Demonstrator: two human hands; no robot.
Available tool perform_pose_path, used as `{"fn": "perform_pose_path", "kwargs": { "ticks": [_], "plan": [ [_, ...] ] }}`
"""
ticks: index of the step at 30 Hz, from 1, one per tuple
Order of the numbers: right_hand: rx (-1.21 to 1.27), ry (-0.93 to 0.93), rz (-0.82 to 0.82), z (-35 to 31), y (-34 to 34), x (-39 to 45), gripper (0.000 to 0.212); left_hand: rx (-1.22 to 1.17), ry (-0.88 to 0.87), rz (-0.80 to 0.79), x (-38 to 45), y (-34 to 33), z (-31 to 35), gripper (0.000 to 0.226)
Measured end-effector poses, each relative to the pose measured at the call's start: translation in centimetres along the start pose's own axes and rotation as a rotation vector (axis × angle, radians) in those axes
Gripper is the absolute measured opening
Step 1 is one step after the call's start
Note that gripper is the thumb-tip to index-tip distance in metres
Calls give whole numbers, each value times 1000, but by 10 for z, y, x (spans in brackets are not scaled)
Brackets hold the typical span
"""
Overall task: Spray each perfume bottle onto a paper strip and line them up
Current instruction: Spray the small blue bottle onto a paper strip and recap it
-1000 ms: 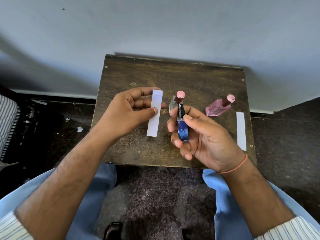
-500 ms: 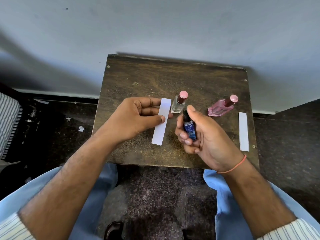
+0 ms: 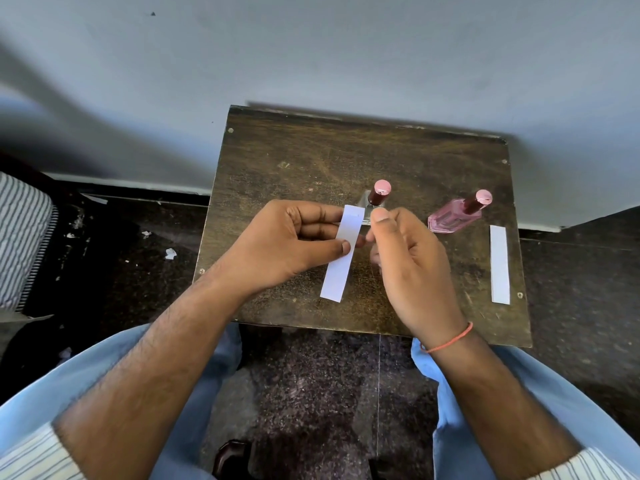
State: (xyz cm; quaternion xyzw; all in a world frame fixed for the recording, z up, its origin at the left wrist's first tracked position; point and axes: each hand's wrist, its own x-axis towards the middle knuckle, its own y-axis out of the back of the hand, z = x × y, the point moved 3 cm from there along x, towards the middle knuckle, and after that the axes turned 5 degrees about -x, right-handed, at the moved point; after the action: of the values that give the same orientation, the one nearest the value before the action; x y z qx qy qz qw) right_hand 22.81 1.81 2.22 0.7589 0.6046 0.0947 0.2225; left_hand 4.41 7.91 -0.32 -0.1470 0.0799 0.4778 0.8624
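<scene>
Head | left hand pinches paper strip | right hand curled (contents hidden) | no readable labels

Lots of bare wood across the top and left of the small dark brown wooden table, wide enough for a hand to slide in. In the middle of the frame, blocked by the left hand pinching a long white paper strip and the curled right hand just beside it. Right behind them, a clear glass bottle with a pink cap, standing up. Further right, a tilted pink glass bottle with a pink cap, a small gap between the two. Along the right edge, a second white paper strip lying flat. Pale grey wall close behind the table.
</scene>
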Motion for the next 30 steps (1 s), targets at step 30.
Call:
{"fn": "perform_pose_path", "kwargs": {
  "ticks": [30],
  "plan": [
    [-30,181,85,-7,3,-2,20,-21,11,-12,1,-1,0,38]
  ]
}}
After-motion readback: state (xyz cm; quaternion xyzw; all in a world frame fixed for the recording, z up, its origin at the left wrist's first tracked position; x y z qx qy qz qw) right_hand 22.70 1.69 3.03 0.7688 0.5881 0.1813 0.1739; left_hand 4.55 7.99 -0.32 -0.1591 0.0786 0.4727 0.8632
